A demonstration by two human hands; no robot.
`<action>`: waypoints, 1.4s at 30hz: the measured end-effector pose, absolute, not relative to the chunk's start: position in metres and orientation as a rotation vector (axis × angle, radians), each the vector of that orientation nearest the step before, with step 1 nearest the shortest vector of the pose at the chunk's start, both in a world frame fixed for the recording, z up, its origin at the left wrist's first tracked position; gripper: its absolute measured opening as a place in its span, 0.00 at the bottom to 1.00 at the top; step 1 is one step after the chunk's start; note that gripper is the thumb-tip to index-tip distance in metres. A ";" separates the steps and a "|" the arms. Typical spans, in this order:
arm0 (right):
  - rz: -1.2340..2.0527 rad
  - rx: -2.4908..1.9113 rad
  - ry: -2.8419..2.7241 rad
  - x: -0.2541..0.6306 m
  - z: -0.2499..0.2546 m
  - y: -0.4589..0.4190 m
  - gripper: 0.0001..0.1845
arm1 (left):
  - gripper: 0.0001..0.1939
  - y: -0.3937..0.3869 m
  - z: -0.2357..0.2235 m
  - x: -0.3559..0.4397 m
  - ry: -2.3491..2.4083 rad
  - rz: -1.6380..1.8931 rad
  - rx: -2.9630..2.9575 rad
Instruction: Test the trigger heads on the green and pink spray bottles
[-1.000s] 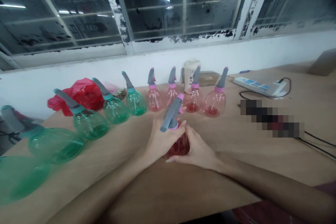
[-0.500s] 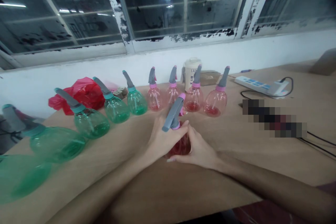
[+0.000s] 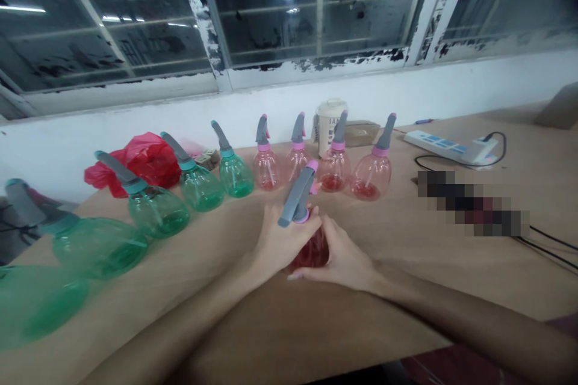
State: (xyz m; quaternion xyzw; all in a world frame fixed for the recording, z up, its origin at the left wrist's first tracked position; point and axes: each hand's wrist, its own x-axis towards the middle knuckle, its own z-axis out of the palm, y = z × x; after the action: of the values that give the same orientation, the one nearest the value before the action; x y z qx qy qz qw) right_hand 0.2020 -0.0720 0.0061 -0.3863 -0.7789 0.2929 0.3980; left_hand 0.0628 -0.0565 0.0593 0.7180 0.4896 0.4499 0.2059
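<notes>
In front of me on the table stands a pink-red spray bottle with a grey sprayer head and pink collar. My left hand is closed round its upper part, just below the collar. Lower down, my right hand wraps the bottle's body from the right, its thumb across the near side. Part of the bottle is hidden by my fingers. Behind it is a row of several pink spray bottles, among them one at the right end. Several green spray bottles curve along the left side.
A red plastic bag lies at the back left. Behind the pink bottles are a pale cup and a brown block-like object. A white power strip with black cable lies at right, beside a pixelated object. Windows rise beyond the table.
</notes>
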 end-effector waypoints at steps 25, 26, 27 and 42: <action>0.730 -0.975 -1.987 0.202 0.007 -0.071 0.53 | 0.03 -0.057 0.059 0.063 1.354 1.243 1.996; 0.730 -0.975 -1.987 0.202 0.007 -0.071 0.53 | 0.03 -0.057 0.060 0.063 1.346 1.239 1.998; 0.729 -0.973 -1.985 0.202 0.007 -0.071 0.54 | 0.03 -0.057 0.060 0.063 1.338 1.236 1.999; 0.789 -0.939 -1.946 0.201 0.007 -0.072 0.46 | 0.02 -0.056 0.069 0.066 1.355 1.234 2.054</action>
State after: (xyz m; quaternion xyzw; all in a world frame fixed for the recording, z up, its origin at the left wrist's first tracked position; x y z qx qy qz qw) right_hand 0.2006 -0.0724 0.0067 -0.3725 -0.7724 0.3130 0.4083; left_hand 0.0660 -0.0557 0.0685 0.7321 0.4830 0.4399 0.1933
